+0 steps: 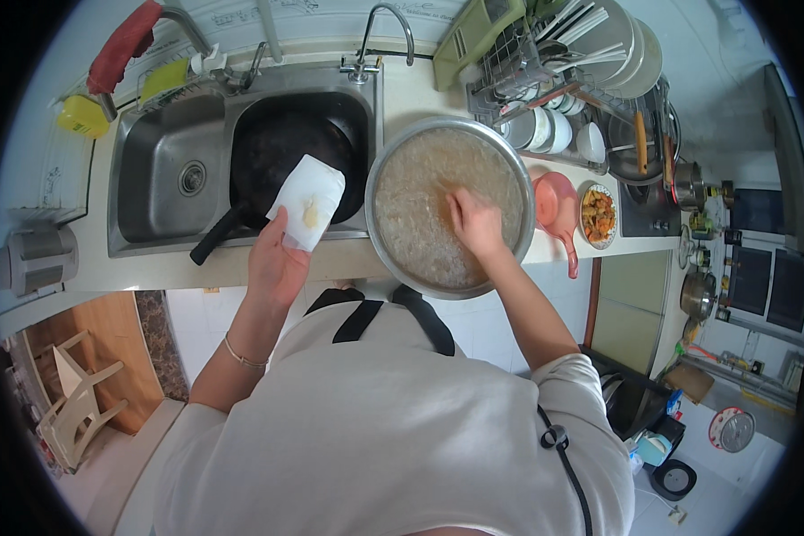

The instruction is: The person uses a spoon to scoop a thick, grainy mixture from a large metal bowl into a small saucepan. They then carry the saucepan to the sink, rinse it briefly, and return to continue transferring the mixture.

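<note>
A small white packet (pixel 316 191) with a yellowish patch on its front is gripped in my left hand (pixel 278 258), over the front of the right sink bowl. My right hand (pixel 476 218) is above the large metal basin (pixel 451 291), its fingers curled together. Whether anything is between those fingertips is hidden. Cloudy, pale brown liquid with a bubbly or lumpy surface (pixel 415 181) fills the basin. A darker brown patch shows beside the fingertips. Behind the packet, a black wok (pixel 288 134) with a black handle (pixel 216 234) takes up the right sink bowl.
Left of the wok is a steel sink bowl (pixel 154 181); a curved faucet (pixel 382 40) stands behind. Right of the basin are a pink pan (pixel 556 201) and a plate of food (pixel 598 218). A dish rack (pixel 509 77) holds bowls, plates and chopsticks. The basin overhangs the counter's front edge.
</note>
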A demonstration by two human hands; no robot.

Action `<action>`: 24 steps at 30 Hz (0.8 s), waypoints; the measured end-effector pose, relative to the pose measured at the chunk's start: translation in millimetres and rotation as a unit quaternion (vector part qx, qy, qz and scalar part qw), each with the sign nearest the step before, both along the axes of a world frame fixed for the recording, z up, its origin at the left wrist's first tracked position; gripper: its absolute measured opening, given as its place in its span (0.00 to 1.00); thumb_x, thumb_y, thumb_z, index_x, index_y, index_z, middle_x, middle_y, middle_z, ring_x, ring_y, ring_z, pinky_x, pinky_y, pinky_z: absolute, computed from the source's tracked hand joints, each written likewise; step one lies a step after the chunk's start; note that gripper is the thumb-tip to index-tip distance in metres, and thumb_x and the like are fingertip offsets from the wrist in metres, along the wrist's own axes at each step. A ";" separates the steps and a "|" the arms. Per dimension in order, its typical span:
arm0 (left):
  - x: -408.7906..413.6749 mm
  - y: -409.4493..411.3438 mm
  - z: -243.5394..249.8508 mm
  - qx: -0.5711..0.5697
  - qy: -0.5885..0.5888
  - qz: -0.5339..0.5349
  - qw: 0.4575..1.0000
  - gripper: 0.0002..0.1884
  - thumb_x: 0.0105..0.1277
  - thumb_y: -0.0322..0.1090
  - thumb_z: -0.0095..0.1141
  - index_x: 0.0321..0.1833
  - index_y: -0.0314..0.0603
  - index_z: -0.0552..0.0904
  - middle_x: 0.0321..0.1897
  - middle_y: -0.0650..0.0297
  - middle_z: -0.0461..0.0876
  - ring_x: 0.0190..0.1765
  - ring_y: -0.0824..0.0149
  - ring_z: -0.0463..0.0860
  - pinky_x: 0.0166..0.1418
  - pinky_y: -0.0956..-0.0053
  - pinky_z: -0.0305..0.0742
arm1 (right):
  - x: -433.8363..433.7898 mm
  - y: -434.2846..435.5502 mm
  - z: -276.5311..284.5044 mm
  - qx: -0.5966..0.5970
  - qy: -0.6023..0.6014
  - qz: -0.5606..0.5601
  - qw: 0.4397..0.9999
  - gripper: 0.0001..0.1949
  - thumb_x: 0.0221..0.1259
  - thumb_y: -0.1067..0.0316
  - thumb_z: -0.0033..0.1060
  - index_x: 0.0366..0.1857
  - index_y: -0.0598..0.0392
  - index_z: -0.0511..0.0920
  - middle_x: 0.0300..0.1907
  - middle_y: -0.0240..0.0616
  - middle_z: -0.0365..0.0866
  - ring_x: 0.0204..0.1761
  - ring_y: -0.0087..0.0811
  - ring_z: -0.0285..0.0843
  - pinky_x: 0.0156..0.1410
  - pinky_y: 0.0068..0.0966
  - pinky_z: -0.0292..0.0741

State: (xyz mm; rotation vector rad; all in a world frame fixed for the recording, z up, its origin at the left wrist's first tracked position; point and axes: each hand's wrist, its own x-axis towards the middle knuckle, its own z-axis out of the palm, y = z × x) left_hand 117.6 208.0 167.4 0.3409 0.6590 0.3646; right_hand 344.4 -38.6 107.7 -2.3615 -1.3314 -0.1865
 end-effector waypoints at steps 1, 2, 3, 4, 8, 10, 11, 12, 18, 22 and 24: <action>1.7 -0.6 0.5 0.002 0.003 0.000 1.000 0.23 0.79 0.39 0.45 0.69 0.28 0.65 0.68 0.52 0.72 0.70 0.57 0.73 0.75 0.60 0.68 | 4.3 7.4 -2.3 0.003 -0.002 -0.039 0.999 0.06 0.64 0.66 0.61 0.30 0.52 0.75 0.24 0.43 0.78 0.28 0.46 0.79 0.35 0.41 0.76; 2.9 -1.6 1.7 0.004 0.006 -0.004 1.000 0.23 0.80 0.39 0.45 0.69 0.28 0.65 0.68 0.52 0.72 0.70 0.57 0.73 0.75 0.60 0.68 | 8.1 11.4 -5.3 0.006 -0.004 -0.034 0.999 0.06 0.65 0.66 0.60 0.31 0.53 0.75 0.25 0.44 0.78 0.28 0.47 0.80 0.34 0.42 0.76; 4.2 -1.7 3.7 0.007 0.008 -0.006 1.000 0.23 0.80 0.39 0.45 0.69 0.28 0.65 0.68 0.52 0.72 0.70 0.57 0.73 0.75 0.60 0.68 | 7.9 10.7 -9.3 -0.010 -0.005 -0.020 1.000 0.06 0.64 0.66 0.60 0.31 0.53 0.75 0.25 0.43 0.78 0.28 0.46 0.80 0.35 0.41 0.76; 5.3 -1.9 5.7 0.010 0.010 -0.009 1.000 0.23 0.80 0.39 0.45 0.69 0.28 0.65 0.68 0.52 0.71 0.70 0.57 0.73 0.75 0.60 0.68 | 7.4 9.5 -13.7 -0.026 -0.007 -0.007 1.000 0.06 0.64 0.67 0.60 0.31 0.53 0.75 0.24 0.42 0.78 0.28 0.45 0.80 0.35 0.41 0.76; 5.2 -2.2 9.3 0.008 0.011 -0.007 1.000 0.23 0.80 0.38 0.44 0.70 0.28 0.65 0.68 0.52 0.71 0.70 0.57 0.72 0.75 0.60 0.68 | -6.2 0.2 -7.2 -0.034 -0.010 0.103 0.994 0.06 0.61 0.67 0.62 0.29 0.52 0.75 0.24 0.40 0.77 0.29 0.42 0.80 0.37 0.39 0.77; 4.7 -1.9 9.2 0.002 0.011 -0.005 1.000 0.23 0.80 0.38 0.44 0.70 0.28 0.65 0.68 0.52 0.71 0.70 0.57 0.72 0.75 0.60 0.68 | -13.3 -9.9 -4.2 -0.038 -0.009 0.149 0.988 0.06 0.60 0.68 0.62 0.29 0.52 0.75 0.23 0.39 0.77 0.30 0.42 0.80 0.37 0.38 0.77; 3.7 -1.7 7.4 0.000 0.011 -0.003 1.000 0.23 0.80 0.38 0.44 0.70 0.28 0.65 0.69 0.52 0.71 0.70 0.57 0.72 0.75 0.60 0.68 | -14.3 -13.5 -3.4 -0.039 -0.008 0.172 0.984 0.06 0.60 0.68 0.62 0.29 0.51 0.75 0.23 0.39 0.77 0.30 0.42 0.80 0.38 0.38 0.77; 3.1 -1.7 4.5 -0.002 0.010 -0.002 1.000 0.23 0.80 0.38 0.44 0.70 0.28 0.65 0.69 0.52 0.71 0.70 0.57 0.72 0.75 0.60 0.68 | -12.6 -16.6 -3.3 -0.035 -0.004 0.159 0.987 0.06 0.60 0.68 0.62 0.29 0.51 0.75 0.23 0.39 0.77 0.30 0.42 0.80 0.38 0.38 0.77; 5.4 -4.6 4.5 0.002 0.007 -0.009 1.000 0.23 0.80 0.37 0.45 0.69 0.28 0.65 0.69 0.52 0.71 0.70 0.56 0.72 0.76 0.60 0.67 | -3.8 5.0 -1.2 -0.004 -0.005 0.031 1.000 0.06 0.63 0.68 0.61 0.29 0.52 0.74 0.23 0.40 0.77 0.31 0.42 0.80 0.37 0.38 0.77; 6.2 -5.6 5.0 -0.003 -0.003 -0.014 1.000 0.24 0.79 0.38 0.45 0.71 0.29 0.63 0.69 0.51 0.70 0.71 0.56 0.71 0.76 0.58 0.68 | -7.0 -7.9 -14.5 -0.045 -0.013 0.103 0.994 0.06 0.61 0.68 0.61 0.29 0.51 0.74 0.24 0.38 0.77 0.30 0.41 0.80 0.37 0.37 0.76; 5.2 -5.8 7.2 -0.001 -0.004 -0.014 1.000 0.24 0.79 0.38 0.45 0.71 0.28 0.63 0.69 0.51 0.70 0.71 0.56 0.71 0.76 0.59 0.68 | -10.8 -19.1 -12.7 -0.039 -0.005 0.146 0.989 0.05 0.61 0.69 0.61 0.29 0.51 0.74 0.24 0.38 0.77 0.30 0.41 0.79 0.37 0.37 0.76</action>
